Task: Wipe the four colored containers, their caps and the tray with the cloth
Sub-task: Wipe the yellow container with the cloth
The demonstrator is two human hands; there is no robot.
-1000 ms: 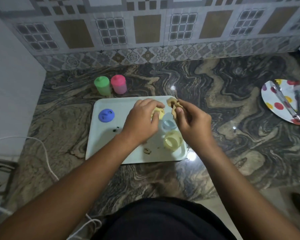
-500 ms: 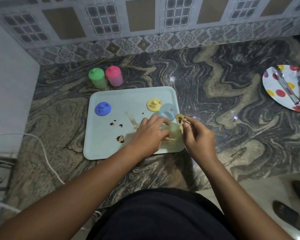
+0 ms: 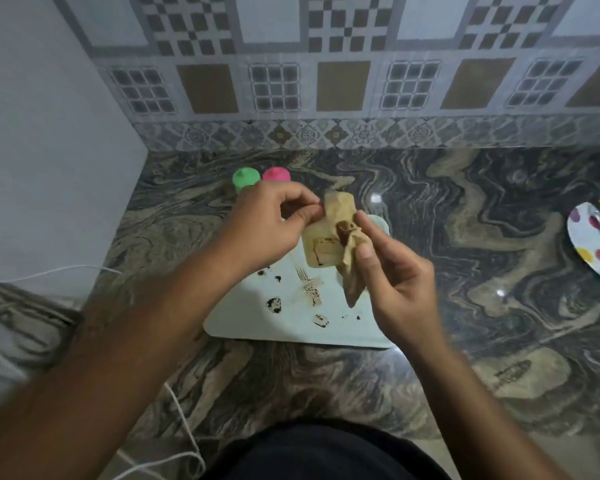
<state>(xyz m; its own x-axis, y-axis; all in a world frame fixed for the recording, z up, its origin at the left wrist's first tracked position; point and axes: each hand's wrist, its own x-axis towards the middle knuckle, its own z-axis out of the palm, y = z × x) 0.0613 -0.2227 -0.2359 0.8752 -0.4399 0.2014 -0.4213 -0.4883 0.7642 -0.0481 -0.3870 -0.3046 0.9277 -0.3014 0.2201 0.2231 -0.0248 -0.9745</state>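
1. The light is dim, cool and even, and colours look muted.
2. The polished counter (image 3: pixel 499 341) shows small white glare spots at 1 and 3 o'clock of the tray (image 3: pixel 291 327), which suggests light from above.
3. Shadows are soft and faint.
4. Motion blur smears the forearms (image 3: pixel 101 358) and white cable (image 3: pixel 184 420) at 7 to 9 o'clock.
5. The central cloth (image 3: pixel 329 233) is sharper.
6. Wide-angle distortion bends the tiled wall (image 3: pixel 343 84) near the edges.
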